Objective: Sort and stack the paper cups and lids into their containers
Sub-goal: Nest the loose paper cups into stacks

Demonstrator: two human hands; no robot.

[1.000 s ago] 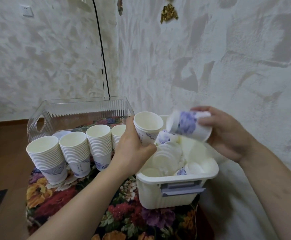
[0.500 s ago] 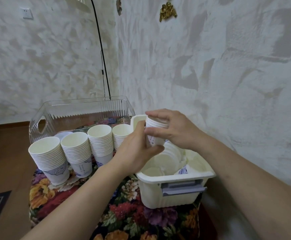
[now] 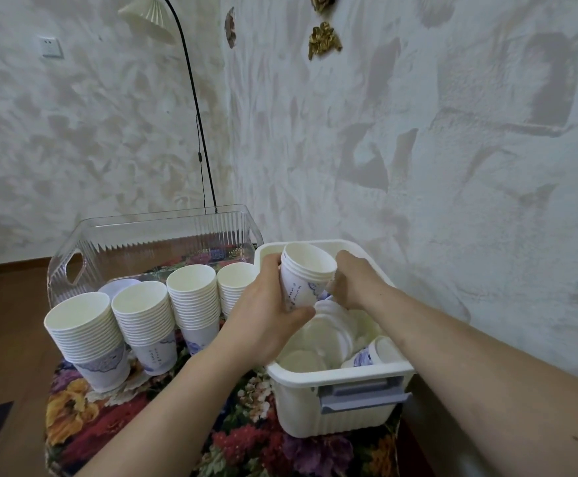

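While nested cups [image 3: 303, 277] are clasped upright in left hand [image 3: 263, 315]; right hand [image 3: 353, 282] reaching into white bin [image 3: 335, 373] just right; its grip undeterminable.

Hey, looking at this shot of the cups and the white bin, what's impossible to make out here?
Head view:
- Right hand fingertips: behind the held cup stack, so its grip is unclear.
- Number of lids in the white bin: the hands cover part of the pile.
- Lettering on the held stack: too small to read.
- Clear bin floor: hidden by the standing cup stacks.
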